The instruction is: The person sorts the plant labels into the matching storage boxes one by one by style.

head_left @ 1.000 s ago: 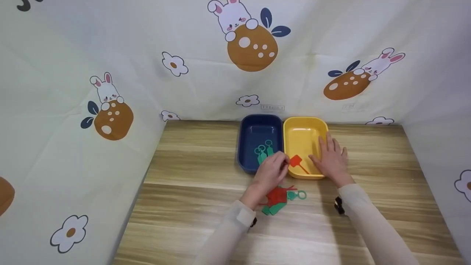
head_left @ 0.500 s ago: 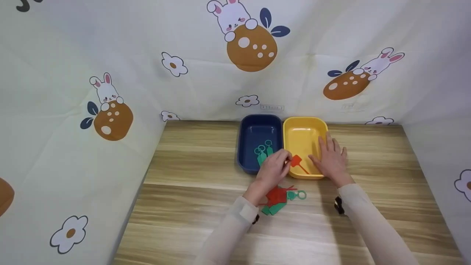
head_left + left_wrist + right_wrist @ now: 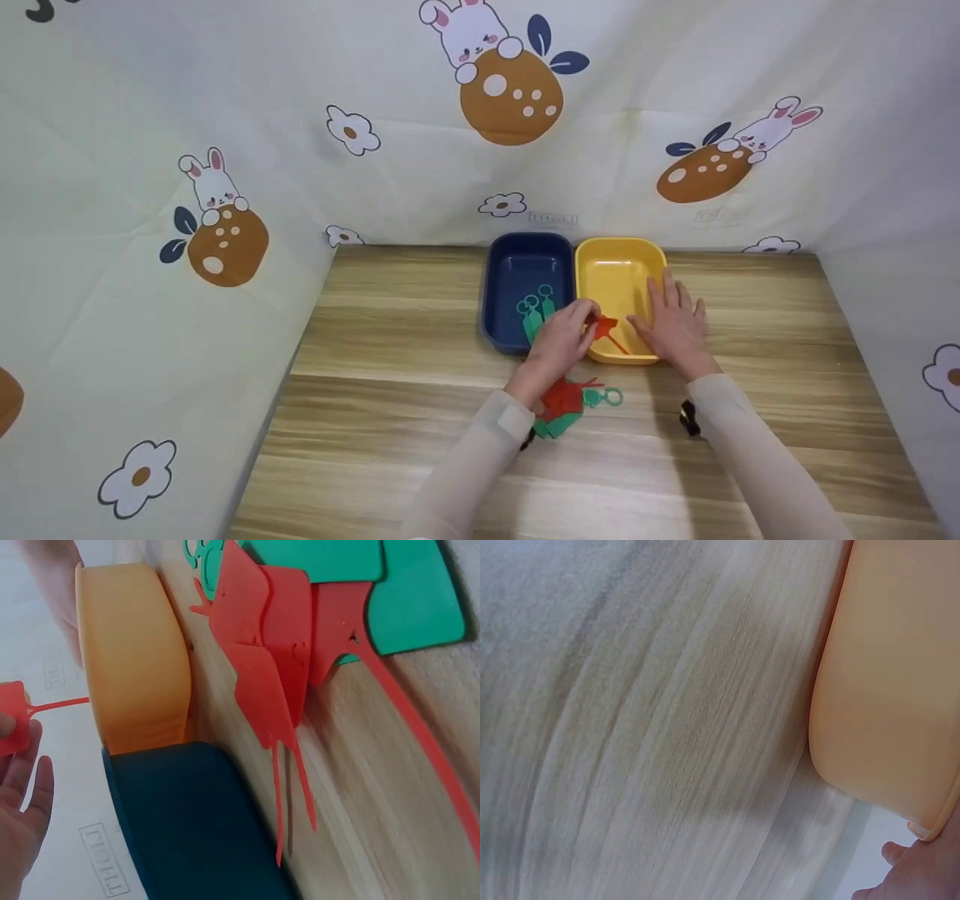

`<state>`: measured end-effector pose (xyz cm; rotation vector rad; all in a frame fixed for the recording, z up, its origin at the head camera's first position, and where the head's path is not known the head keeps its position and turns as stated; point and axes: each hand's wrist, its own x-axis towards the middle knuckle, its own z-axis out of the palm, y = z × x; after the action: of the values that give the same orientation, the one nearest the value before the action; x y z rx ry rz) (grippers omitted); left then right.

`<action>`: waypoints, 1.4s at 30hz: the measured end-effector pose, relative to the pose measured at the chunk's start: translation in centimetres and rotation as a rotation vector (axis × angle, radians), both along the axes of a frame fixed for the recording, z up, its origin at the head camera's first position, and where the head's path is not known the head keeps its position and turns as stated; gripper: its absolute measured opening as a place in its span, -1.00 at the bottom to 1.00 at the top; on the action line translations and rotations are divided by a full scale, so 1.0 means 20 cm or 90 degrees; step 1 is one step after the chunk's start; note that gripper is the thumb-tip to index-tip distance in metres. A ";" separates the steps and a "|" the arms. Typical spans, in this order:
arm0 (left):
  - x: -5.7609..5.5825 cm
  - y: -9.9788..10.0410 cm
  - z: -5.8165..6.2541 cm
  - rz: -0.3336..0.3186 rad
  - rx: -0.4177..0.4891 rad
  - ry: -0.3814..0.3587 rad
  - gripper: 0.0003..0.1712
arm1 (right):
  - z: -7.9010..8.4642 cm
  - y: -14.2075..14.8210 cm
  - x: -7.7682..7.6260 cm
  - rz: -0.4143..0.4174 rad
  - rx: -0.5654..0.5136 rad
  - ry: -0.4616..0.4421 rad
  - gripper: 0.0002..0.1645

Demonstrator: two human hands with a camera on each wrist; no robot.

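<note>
My left hand point(image 3: 559, 339) reaches over the near inner rims of two bins and pinches a red plastic tag point(image 3: 12, 703) with a thin strap. Below its fingertips, a red tag's strap point(image 3: 618, 344) lies in the yellow bin point(image 3: 619, 285). My right hand point(image 3: 677, 324) rests with spread fingers on that bin's right rim. Several green ring-ended tags point(image 3: 532, 319) lie in the blue bin point(image 3: 529, 270), partly behind the left hand. On the table under the left wrist is a pile of red tags point(image 3: 281, 645) and green tags point(image 3: 420, 607).
Both bins stand side by side near the back of the wooden table point(image 3: 390, 322). A cream curtain point(image 3: 405, 180) printed with rabbits and flowers encloses the table at the back and sides. The pile lies just in front of the bins.
My left hand has shifted slightly right and away from me, further over the yellow bin, and the red tag now shows past its fingertips. My right hand has stayed on the rim.
</note>
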<state>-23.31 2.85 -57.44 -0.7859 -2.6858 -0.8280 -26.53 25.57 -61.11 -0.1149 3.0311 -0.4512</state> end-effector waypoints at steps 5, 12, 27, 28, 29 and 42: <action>-0.02 0.02 -0.02 0.036 -0.015 -0.027 -0.82 | 0.00 0.00 0.00 0.002 0.001 0.010 0.02; -0.04 0.04 -0.06 0.061 -0.079 -0.037 -0.83 | -0.01 0.01 0.00 0.002 0.002 0.017 0.01; -0.07 0.05 -0.08 0.074 -0.147 -0.041 -0.79 | 0.00 0.00 0.00 -0.002 0.003 0.013 0.01; -0.07 0.06 -0.08 0.075 -0.149 -0.043 -0.78 | 0.00 0.00 0.00 -0.002 0.004 0.012 0.01; -0.08 0.06 -0.08 0.076 -0.150 -0.045 -0.78 | -0.01 0.00 0.00 -0.003 0.005 0.011 0.01; -0.09 0.06 -0.08 0.088 -0.136 -0.063 -0.78 | 0.00 0.01 -0.01 -0.004 -0.003 -0.005 0.00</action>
<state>-25.07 4.06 -59.05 -0.6069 -2.9126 -0.5677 -26.70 25.72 -61.19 -0.1037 3.0232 -0.4575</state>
